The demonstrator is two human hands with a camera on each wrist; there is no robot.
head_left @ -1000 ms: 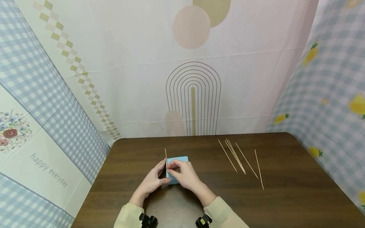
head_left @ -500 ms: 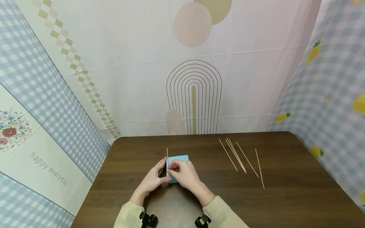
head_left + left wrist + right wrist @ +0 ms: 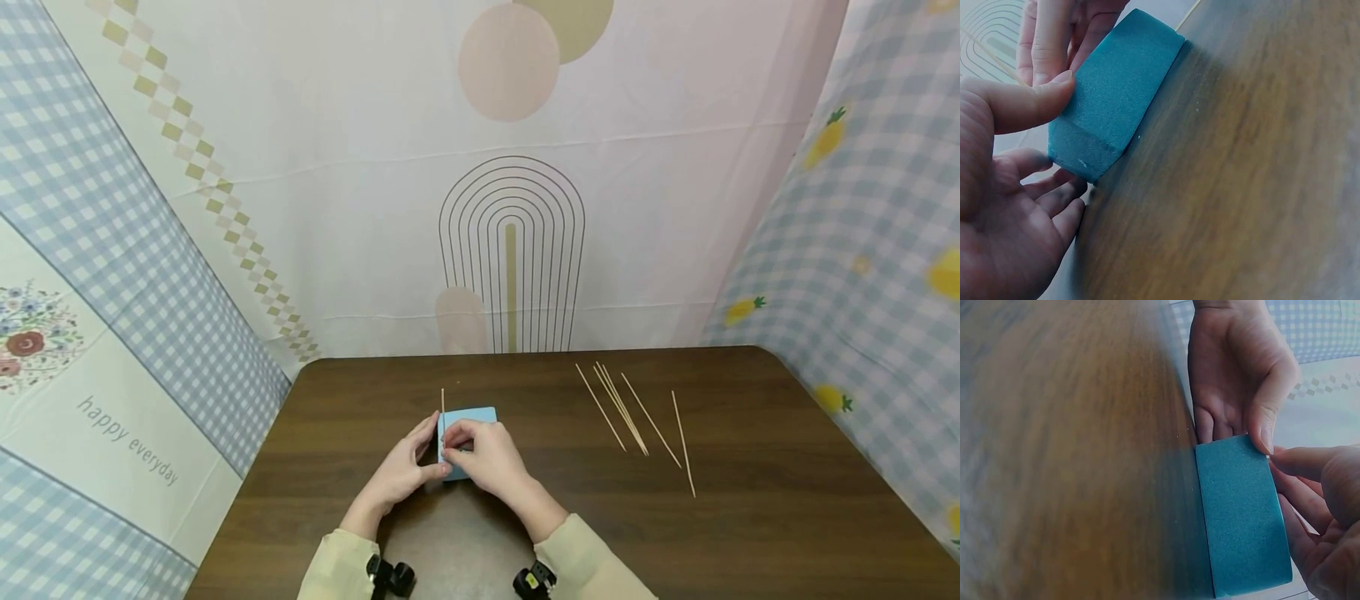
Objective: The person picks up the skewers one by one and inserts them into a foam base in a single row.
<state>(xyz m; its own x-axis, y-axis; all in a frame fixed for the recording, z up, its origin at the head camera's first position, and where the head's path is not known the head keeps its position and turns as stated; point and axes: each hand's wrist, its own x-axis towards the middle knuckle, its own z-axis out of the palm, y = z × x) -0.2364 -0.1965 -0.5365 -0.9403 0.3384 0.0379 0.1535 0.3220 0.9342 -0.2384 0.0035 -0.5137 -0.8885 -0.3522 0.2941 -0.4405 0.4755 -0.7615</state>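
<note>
Block (image 3: 1244, 515): rectangular slab, matte, fine-grained faces, crisp long edges, small pale scuff on its left end. Looks like foam. Light blue in the head view, teal in both wrist views. Sits on the table between the two hands.

Stick (image 3: 442, 406): thin, straight, pale, wood by the look. Over the block's left end; its top shows past the block's far edge in the head view. Low end is hidden by fingers, so can't tell if it's in the block or just touching.

Right hand (image 3: 483, 458): over the block, thumb and index pressed together, pinching the stick low down. Other fingers bent.

Left hand (image 3: 401, 475): wraps the block's left end, thumb on the near edge, fingers around the far-left side. Gap between thumb and fingers is filled by the block.

Table (image 3: 675, 550): dark brown, wood grain, runs under the block. Loose sticks (image 3: 652, 421): same thin pale type, lying well right of the block, some bunched, others apart.

Backdrop (image 3: 360, 250): white creased cloth with printed arches, beyond the block.
</note>
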